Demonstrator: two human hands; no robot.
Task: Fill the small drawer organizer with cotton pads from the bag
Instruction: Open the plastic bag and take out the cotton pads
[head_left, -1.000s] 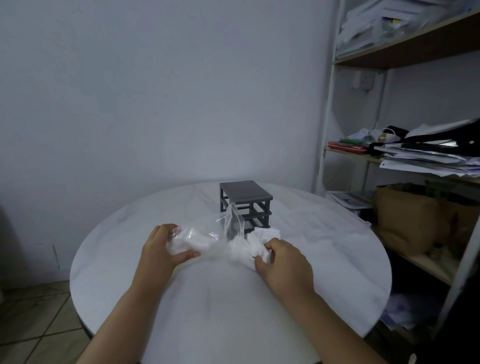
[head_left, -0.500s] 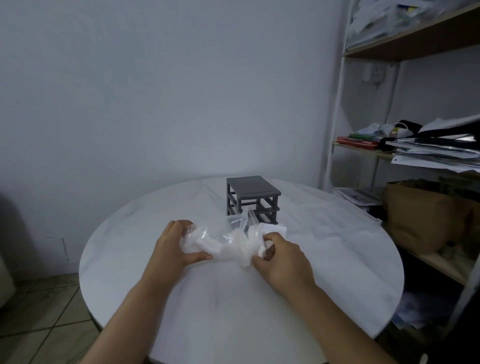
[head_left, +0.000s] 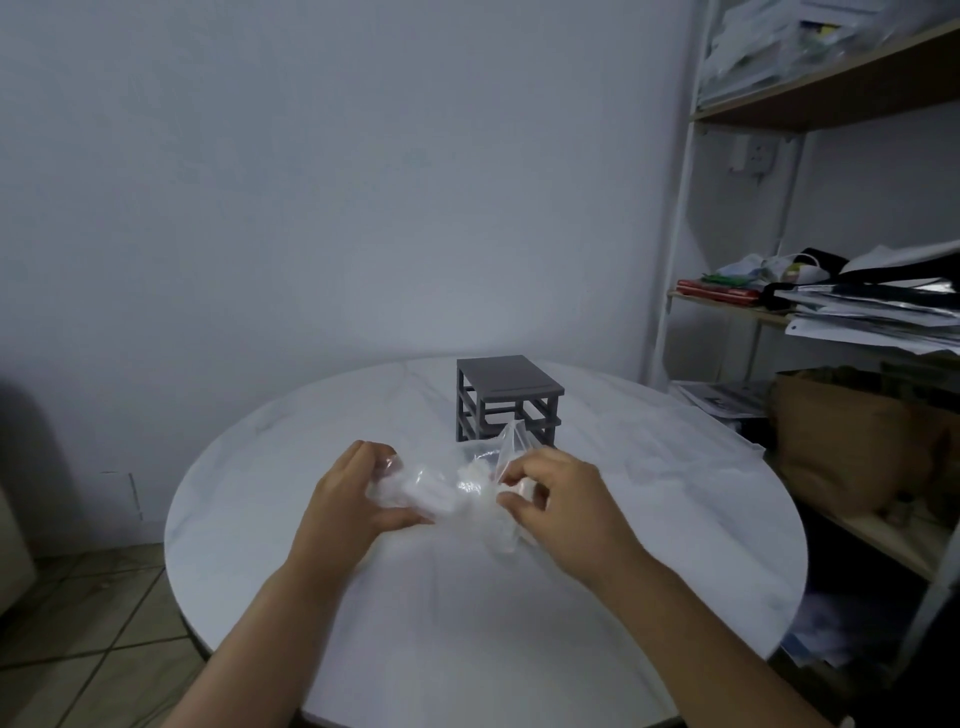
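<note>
- Head view shows a clear plastic bag (head_left: 457, 491) held just above a round white marble-patterned counter (head_left: 519, 634), between the person's two hands.
- White cotton pads (head_left: 423, 491) sit bunched inside the bag, mostly toward its left end.
- A dark grey square drawer organizer (head_left: 506, 397) stands upright on the counter just behind the bag. Its open frame shows no pads, so filling looks not yet begun.
- Handling judgement: the bag is thin, limp and slippery film that crumples rather than keeps a shape. The pads are very light, soft and compressible, and likely to cling together or spill if the mouth gapes.
- The best hold is probably a pinch on the film at the mouth edges to spread it. The pads can then be pinched a few at a time by their rims.
- The left hand (head_left: 350, 501) grips the bag's left end, fingers curled over the far side and thumb pressed along the near side.
- The right hand (head_left: 563, 501) pinches the film at the bag's right end between thumb and curled fingers, where a flap of plastic stands up.
- Whether a pad is also caught in that pinch cannot be told.
</note>
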